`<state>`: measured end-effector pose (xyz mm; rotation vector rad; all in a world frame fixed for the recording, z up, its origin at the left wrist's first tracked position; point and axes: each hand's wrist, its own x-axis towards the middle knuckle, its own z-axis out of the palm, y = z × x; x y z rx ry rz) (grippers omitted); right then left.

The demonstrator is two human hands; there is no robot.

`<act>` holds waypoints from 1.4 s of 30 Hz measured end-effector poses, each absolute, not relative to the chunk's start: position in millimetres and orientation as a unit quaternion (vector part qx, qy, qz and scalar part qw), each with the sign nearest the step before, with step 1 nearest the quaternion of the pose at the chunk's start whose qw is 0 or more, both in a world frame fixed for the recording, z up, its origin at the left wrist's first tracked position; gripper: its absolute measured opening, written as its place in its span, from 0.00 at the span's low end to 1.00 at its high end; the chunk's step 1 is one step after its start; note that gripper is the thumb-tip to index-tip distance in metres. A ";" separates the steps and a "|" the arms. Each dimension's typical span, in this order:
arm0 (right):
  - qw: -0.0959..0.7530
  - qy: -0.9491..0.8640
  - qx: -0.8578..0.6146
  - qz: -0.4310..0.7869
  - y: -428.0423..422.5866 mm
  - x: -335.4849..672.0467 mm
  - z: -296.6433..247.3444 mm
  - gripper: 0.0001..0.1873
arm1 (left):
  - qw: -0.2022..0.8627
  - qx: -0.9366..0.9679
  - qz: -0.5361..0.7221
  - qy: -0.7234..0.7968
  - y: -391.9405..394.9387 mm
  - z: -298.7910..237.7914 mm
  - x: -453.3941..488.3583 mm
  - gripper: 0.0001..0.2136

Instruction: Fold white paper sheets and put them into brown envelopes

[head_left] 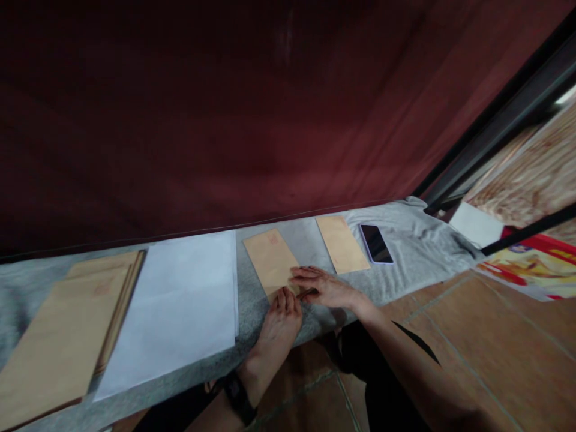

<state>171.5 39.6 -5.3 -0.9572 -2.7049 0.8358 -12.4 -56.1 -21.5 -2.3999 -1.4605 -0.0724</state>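
Note:
A tan paper envelope (273,255) with a faint red print near its far end lies on the grey cloth in front of me. At its near end, my left hand (282,318) has its fingers bent and pressed together on the paper. My right hand (328,289) reaches in from the right, its fingers laid across the near right corner and closed on the paper edge there. The hands almost touch and cover that end of the envelope. Right of it lies a second tan envelope (342,245), apart from both hands.
On the left are a stack of large brown envelopes (58,330) and white paper sheets (180,300). A phone (377,244) lies at the right on the grey cloth (411,252). Behind rises a dark red panel (270,138). Tiled floor (486,336) and a colourful printed package (535,264) are at the right.

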 end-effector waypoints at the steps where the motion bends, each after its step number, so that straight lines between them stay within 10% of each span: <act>1: 0.083 -0.902 -0.320 0.277 39.7 171.5 -6.1 0.29 | 0.163 -0.843 -0.026 -0.512 -56.4 -20.7 -11.3 0.17; 42: 0.198 -0.858 -0.311 0.357 47.8 183.6 -12.7 0.11 | -0.058 -0.807 -0.126 -0.574 -49.2 -4.4 -29.7 0.11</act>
